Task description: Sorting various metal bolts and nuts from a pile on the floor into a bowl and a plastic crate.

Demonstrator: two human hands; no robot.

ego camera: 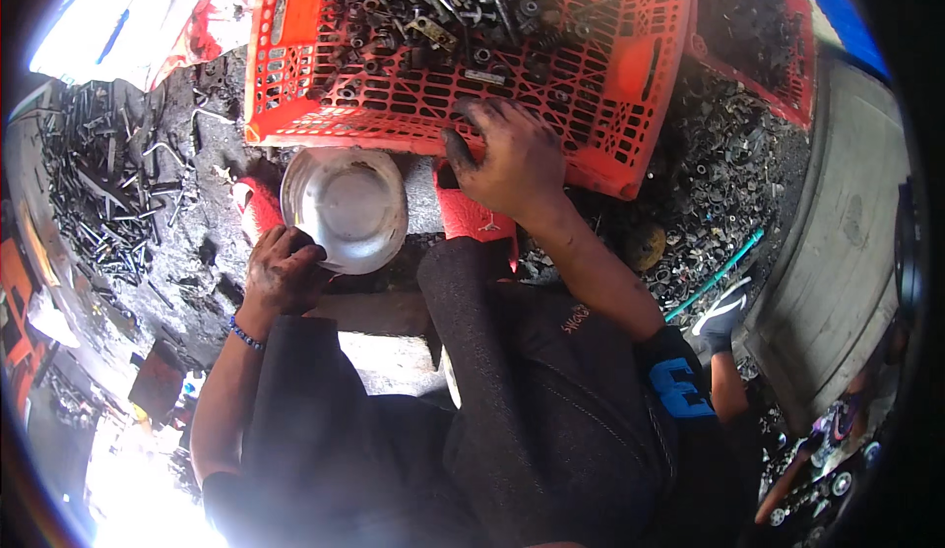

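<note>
My left hand (pixel 286 271) has its fingers curled on the near-left rim of a round metal bowl (pixel 351 201). The bowl's inside faces up and shows no contents. My right hand (pixel 513 151) reaches over the near wall of a red plastic crate (pixel 295 131), thumb apart from the fingers. Nothing shows between them; the fingertips are over the crate's lattice. Inside the crate lies a heap of dark, greasy bolts, nuts and other metal parts (pixel 443 9). Dirt darkens both hands.
Red footwear (pixel 480 216) shows below the crate. Loose metal pieces (pixel 111 186) cover the ground at left, with more scrap (pixel 709 186) at right. A second red crate (pixel 794 68) stands at upper right. A green rod (pixel 716 275) lies near another person's gloved hand (pixel 722 319).
</note>
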